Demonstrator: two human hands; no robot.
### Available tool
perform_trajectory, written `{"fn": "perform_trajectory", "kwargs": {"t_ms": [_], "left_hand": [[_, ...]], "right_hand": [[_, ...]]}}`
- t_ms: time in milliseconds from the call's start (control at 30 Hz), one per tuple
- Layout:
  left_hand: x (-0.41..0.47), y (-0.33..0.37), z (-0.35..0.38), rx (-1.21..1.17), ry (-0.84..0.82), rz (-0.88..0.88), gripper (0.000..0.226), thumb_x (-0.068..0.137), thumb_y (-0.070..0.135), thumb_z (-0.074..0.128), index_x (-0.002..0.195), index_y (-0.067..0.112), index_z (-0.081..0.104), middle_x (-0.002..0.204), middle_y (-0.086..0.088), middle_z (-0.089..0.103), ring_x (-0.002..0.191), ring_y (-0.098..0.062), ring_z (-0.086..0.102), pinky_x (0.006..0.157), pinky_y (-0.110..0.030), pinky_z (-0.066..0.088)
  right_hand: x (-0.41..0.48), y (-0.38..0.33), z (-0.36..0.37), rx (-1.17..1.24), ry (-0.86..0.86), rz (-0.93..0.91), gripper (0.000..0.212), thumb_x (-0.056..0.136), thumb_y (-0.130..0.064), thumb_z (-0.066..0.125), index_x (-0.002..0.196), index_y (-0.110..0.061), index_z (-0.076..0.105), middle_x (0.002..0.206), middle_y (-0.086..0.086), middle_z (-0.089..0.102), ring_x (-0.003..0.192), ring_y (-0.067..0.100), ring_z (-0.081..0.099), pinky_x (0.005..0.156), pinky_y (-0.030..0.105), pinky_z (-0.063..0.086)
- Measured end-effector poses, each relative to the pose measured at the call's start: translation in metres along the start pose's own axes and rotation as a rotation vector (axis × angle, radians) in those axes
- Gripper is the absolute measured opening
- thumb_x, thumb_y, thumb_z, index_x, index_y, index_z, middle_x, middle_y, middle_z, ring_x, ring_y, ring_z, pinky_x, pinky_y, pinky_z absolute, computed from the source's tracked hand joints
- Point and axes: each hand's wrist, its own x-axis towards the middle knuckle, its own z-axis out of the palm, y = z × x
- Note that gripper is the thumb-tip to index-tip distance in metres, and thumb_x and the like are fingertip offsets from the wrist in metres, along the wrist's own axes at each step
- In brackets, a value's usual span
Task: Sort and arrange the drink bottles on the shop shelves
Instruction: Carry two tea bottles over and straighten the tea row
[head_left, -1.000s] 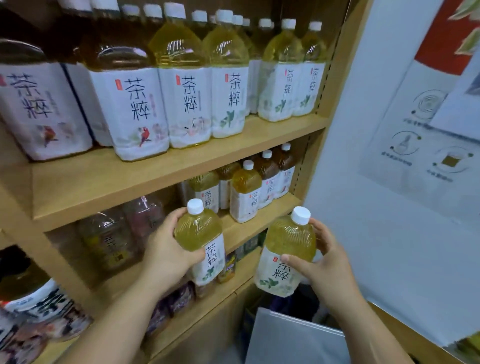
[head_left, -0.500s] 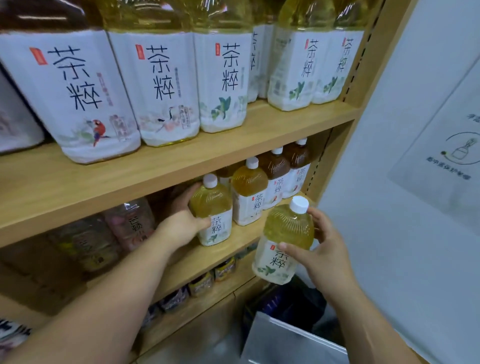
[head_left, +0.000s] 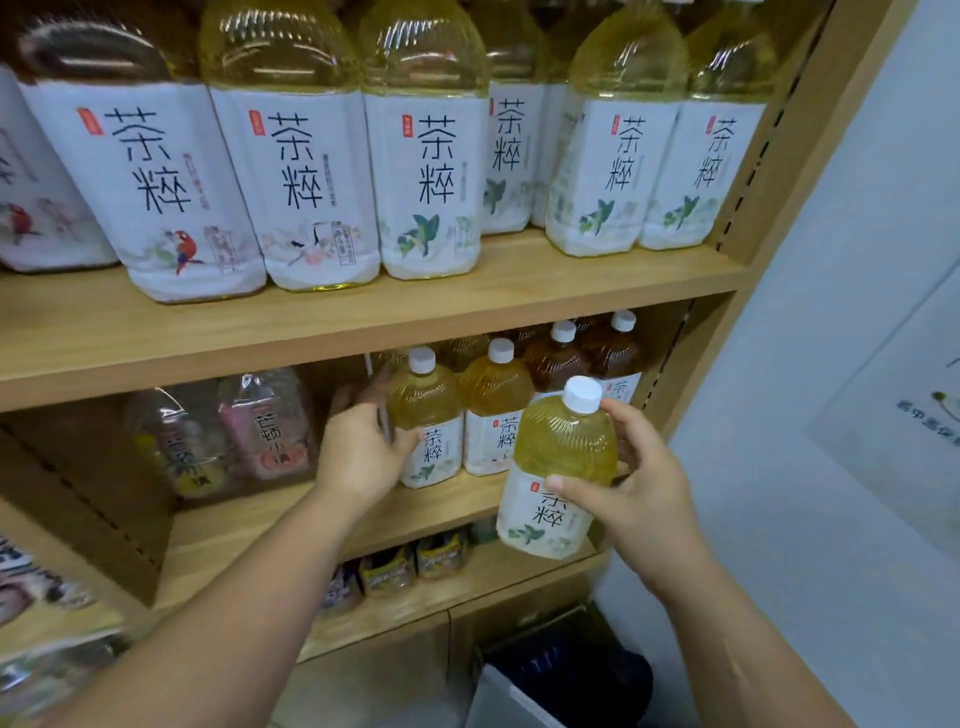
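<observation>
My left hand (head_left: 358, 452) grips a small yellow-green tea bottle (head_left: 428, 415) that stands upright on the middle shelf (head_left: 249, 525), at the left end of a row of small tea bottles (head_left: 496, 410). My right hand (head_left: 639, 493) holds a second, identical small tea bottle (head_left: 558, 467) with a white cap, tilted slightly, in the air in front of the shelf's right end. Darker brown tea bottles (head_left: 556, 358) stand behind the row.
Large tea bottles (head_left: 426, 156) fill the upper shelf (head_left: 363, 312). Pink and yellow drink bottles (head_left: 265, 421) stand deeper at the middle shelf's left. Small packets (head_left: 410, 564) line the lower shelf. A white wall (head_left: 831, 467) borders the right; a box (head_left: 519, 696) sits on the floor below.
My left hand moved its bottle from the air in onto the middle shelf beside the row. My right hand lifted its bottle slightly toward the shelf. The view closed in on the shelves.
</observation>
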Motion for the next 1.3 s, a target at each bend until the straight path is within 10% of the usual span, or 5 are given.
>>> {"fn": "perform_trajectory", "kwargs": {"t_ms": [367,767,1033,1300], "left_hand": [[-0.033,0.125,-0.086,0.054,0.498,0.603,0.047,0.085,0.032,0.072,0.125,0.007,0.066,0.124,-0.01,0.059,0.116,-0.027,0.057,0.096,-0.042,0.051],[0.051,0.131,-0.103,0.603,0.506,0.33,0.082,0.087,0.069,0.056,0.158,0.045,0.022,0.17,-0.002,-0.017,0.156,-0.027,-0.017,0.122,-0.066,0.002],[0.053,0.125,-0.099,0.598,0.558,0.328,0.085,0.084,0.063,0.066,0.157,0.045,0.026,0.171,0.0,-0.011,0.157,-0.026,-0.011,0.121,-0.067,0.007],[0.054,0.123,-0.097,0.642,0.621,0.253,0.093,0.076,0.07,0.069,0.155,0.05,0.025,0.171,-0.003,-0.011,0.156,-0.036,-0.013,0.117,-0.073,0.003]], "right_hand": [[0.052,-0.118,-0.067,0.151,-0.001,-0.369,0.081,0.069,-0.016,0.092,0.133,-0.046,0.053,0.127,-0.019,0.066,0.12,0.0,0.061,0.1,0.036,0.054],[0.125,-0.185,-0.07,-0.051,-0.043,-0.549,0.078,0.076,-0.032,0.088,0.139,-0.047,0.045,0.122,-0.025,0.061,0.113,-0.008,0.057,0.099,0.035,0.055],[0.159,-0.166,-0.034,-0.405,0.065,-0.66,0.081,0.094,-0.048,0.063,0.16,-0.037,0.017,0.163,-0.004,0.03,0.148,0.013,0.027,0.115,0.031,0.027],[0.175,-0.1,-0.014,-0.815,0.231,-1.053,0.069,0.1,-0.054,0.047,0.159,-0.047,0.012,0.169,0.011,-0.012,0.156,0.037,-0.003,0.123,0.06,0.01]]}}
